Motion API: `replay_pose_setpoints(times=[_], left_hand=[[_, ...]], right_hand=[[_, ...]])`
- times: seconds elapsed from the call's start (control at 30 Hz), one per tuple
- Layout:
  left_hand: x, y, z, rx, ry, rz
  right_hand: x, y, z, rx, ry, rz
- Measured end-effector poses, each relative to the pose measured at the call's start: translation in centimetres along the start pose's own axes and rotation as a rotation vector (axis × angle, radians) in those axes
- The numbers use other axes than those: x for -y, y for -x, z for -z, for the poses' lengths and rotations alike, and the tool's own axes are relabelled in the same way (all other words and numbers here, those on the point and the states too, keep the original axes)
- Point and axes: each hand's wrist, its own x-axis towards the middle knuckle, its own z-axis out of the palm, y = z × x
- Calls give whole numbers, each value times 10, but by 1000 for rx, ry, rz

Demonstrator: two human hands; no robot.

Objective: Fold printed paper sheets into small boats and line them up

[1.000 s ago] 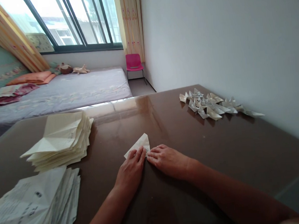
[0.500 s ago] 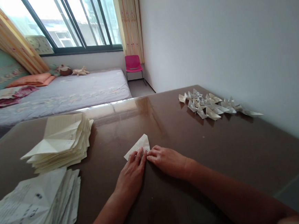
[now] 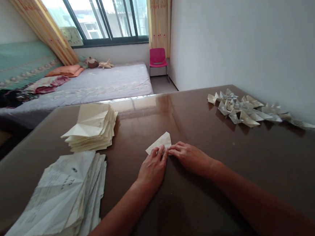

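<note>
A small folded paper (image 3: 161, 141), cream-coloured and roughly triangular, lies on the brown table in front of me. My left hand (image 3: 153, 164) holds it down at its lower edge, the bent fingers close together. At the paper's lower right corner, my right hand (image 3: 190, 156) has its thumb and fingers closed on the edge. Both sets of fingertips nearly meet there and hide that part of the paper.
Left of my hands, a stack of cream creased sheets (image 3: 93, 132) stands behind a stack of printed creased sheets (image 3: 62, 198). Several folded paper boats (image 3: 249, 118) cluster at the table's (image 3: 221, 207) far right, near the wall. A bed (image 3: 111, 81) and a pink chair (image 3: 157, 58) are beyond.
The view has swung left, so everything sits further right in the picture. Both hands stay on the folded paper in almost the same pose.
</note>
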Motion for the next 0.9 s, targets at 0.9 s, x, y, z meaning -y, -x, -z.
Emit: replay_pose_setpoints(times=[0.9], left_hand=[[23, 1, -6, -210, 319, 142]], right_hand=[[-3, -6, -11, -139, 183, -145]])
